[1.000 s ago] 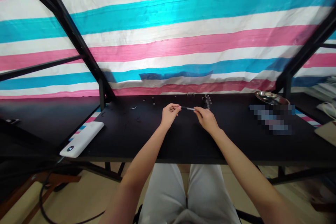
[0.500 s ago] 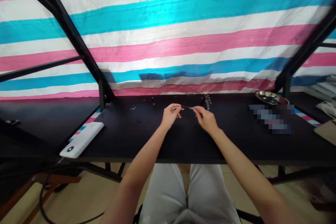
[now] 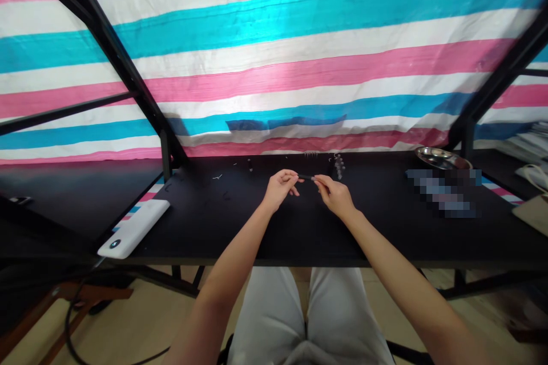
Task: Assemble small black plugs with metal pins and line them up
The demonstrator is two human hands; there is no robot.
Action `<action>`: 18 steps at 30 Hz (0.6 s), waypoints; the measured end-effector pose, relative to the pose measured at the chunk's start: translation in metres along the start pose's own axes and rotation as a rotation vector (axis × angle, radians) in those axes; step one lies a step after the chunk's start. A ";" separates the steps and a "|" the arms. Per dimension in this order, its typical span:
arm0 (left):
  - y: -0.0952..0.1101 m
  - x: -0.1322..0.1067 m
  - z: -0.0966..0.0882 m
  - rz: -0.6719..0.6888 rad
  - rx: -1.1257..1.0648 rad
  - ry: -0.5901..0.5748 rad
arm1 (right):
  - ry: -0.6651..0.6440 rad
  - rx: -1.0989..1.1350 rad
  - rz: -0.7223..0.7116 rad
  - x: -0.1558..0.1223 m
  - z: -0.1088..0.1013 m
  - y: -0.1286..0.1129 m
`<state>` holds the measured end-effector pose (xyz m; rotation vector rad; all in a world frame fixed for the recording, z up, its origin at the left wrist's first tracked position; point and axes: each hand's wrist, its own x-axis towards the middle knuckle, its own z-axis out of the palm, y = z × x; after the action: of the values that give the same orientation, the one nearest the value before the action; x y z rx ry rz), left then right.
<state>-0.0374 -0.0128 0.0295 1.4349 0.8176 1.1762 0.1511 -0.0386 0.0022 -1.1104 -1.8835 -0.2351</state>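
Between my two hands a short, thin dark rod is held level just above the black table. My left hand pinches its left end between thumb and fingertips, with the other fingers curled loosely below. At the opposite end, the fingertips of my right hand are closed on a greyish tip, mostly hidden by the fingers. The rod's exact kind is too small to make out. Just beyond my right hand lies a cluster of small grey round pieces. A small dark piece is farther left.
A white power bank-like block with a cable lies at the table's left edge. Thin pale bits and dark curved bits are scattered left of my hands. At the back right sits a shiny metal dish, near a blurred-out patch.
My hands have come slightly closer together along the rod, and less of its greyish end shows beside my right fingertips. The things on the table stay put.
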 end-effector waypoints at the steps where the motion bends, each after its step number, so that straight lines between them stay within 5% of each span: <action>1: 0.001 0.000 0.000 -0.004 -0.005 -0.018 | 0.002 0.001 0.003 0.000 0.000 0.000; 18: -0.002 0.000 0.000 -0.023 0.047 -0.067 | 0.008 -0.034 -0.003 0.000 0.000 0.000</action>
<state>-0.0373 -0.0126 0.0279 1.4913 0.8179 1.0918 0.1516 -0.0383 0.0021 -1.1284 -1.8807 -0.2735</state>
